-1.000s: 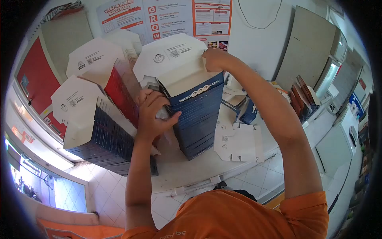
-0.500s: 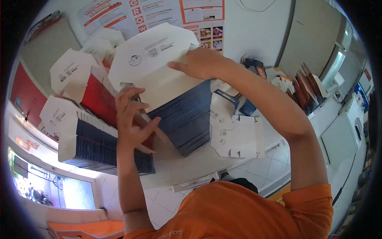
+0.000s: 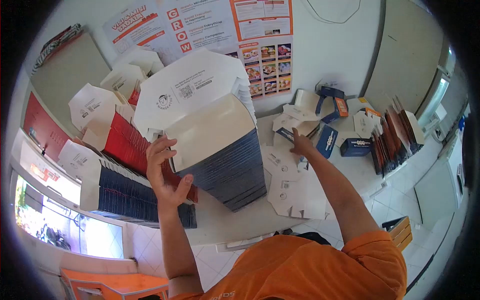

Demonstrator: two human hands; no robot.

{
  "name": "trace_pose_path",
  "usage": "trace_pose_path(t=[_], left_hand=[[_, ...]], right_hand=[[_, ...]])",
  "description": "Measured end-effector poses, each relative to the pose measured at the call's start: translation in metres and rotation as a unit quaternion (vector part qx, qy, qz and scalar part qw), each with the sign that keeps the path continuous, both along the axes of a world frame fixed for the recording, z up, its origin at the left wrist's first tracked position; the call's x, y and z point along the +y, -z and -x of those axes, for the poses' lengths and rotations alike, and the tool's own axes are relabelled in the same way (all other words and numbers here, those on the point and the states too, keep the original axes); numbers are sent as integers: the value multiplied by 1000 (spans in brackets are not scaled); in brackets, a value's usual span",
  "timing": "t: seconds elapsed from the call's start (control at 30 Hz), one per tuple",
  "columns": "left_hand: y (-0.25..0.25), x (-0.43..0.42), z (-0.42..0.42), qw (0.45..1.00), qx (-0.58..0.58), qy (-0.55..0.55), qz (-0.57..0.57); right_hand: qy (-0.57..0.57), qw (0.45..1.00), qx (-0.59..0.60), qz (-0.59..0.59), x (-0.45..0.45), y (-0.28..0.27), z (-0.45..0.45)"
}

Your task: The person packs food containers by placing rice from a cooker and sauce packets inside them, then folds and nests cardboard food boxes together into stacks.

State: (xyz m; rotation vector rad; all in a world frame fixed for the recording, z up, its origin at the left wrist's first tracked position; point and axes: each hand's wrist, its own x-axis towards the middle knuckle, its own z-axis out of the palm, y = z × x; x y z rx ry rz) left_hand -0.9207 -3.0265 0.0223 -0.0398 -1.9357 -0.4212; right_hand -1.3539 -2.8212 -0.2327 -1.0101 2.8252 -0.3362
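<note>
A tall stack of nested takeaway boxes [image 3: 222, 165] stands in front of me, dark blue outside and cream inside. Its printed white lid flap [image 3: 200, 82] is raised at the back. My left hand [image 3: 167, 172] is at the stack's left edge, fingers curved and apart, fingertips by the top box's rim. To the right, my right hand [image 3: 303, 145] reaches over a pile of box blanks with its index finger stretched out, at a blue-sided flat box [image 3: 286, 133]. Whether it touches that box I cannot tell; part of the hand is hidden.
Red box stacks [image 3: 125, 137] and another blue stack [image 3: 125, 182] stand on the left. White flat blanks [image 3: 295, 192] lie right of the tall stack. Small blue boxes [image 3: 356, 147] and upright dark sleeves [image 3: 395, 135] are farther right. Posters [image 3: 200, 25] hang on the wall.
My right hand has left the top of the tall stack and moved right to the loose blanks. My left hand stays at the stack's left edge. The view has shifted slightly.
</note>
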Motion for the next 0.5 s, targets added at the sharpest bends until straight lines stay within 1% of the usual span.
trace_pose_path(t=[0.03, 0.07, 0.1, 0.13, 0.17, 0.2, 0.23, 0.27, 0.3, 0.33, 0.37, 0.43, 0.5], left_hand=[[0, 2, 2, 1000, 15, 4, -12], [-1, 7, 4, 998, 53, -12, -12], [-1, 14, 8, 995, 92, -26, -11], [1, 23, 11, 991, 130, -40, -12], [9, 36, 6, 980, 182, -77, -12], [20, 46, 4, 975, 214, -54, 29], [32, 55, 3, 967, 243, -32, 71], [50, 58, 6, 957, 244, 47, 151], [52, 92, 10, 977, 174, 58, 112], [54, 126, 13, 990, 103, 62, 73], [53, 155, 27, 997, 12, 81, -4], [21, 184, 55, 979, -155, 110, -71], [36, 197, 87, 984, -52, 164, -56]], right_hand=[[-10, 999, -27, 36, 10, 6, 13], [-20, 996, -54, 73, 18, 0, 16], [-17, 989, -13, 144, 34, -8, 20], [24, 976, -18, 218, 54, -30, 18], [64, 955, -20, 290, 73, -53, 19], [80, 922, 14, 377, 103, -57, 31], [180, 879, -160, 411, 132, -135, -17], [173, 825, -185, 504, 154, -169, -46], [166, 763, -210, 589, 171, -190, -71], [137, 730, -232, 628, 177, -212, -102], [109, 695, -254, 663, 175, -225, -133], [63, 712, -216, 665, 165, -227, -180], [44, 728, -207, 652, 146, -220, -231]])
